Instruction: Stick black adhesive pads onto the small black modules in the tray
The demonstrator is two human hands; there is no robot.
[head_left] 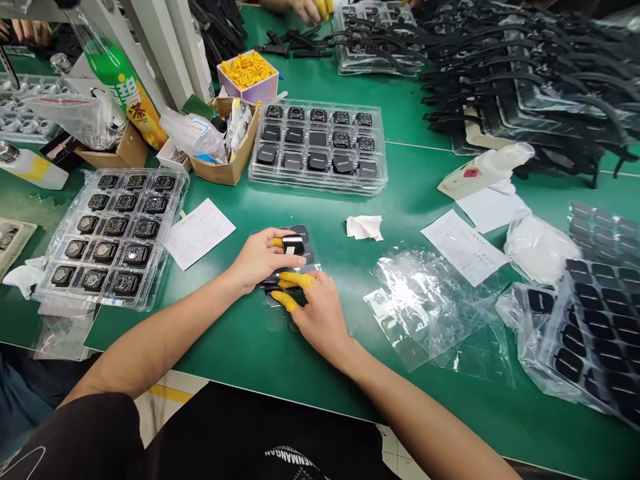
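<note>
My left hand (260,261) is closed around a small square watch body (293,245), its dark glossy face pointing up with a white reflection. Yellow finger cots cover some of its fingers. Just below and to the right, my right hand (320,308) has its yellow-cotted thumb and fingers pinched about a glossy black film (269,283); the exact grip is partly hidden. Under both hands lies a clear sheet with dark rounded-square stickers (301,233), mostly covered by the hands.
Watch-filled clear trays stand at left (116,227) and at back (318,139). A yellow finger-cot box (267,85), a cardboard box (229,172) and a bottle (120,83) are behind. Clear films (425,300) and a black sticker sheet (600,320) lie right. Another person's hand (306,10) is opposite.
</note>
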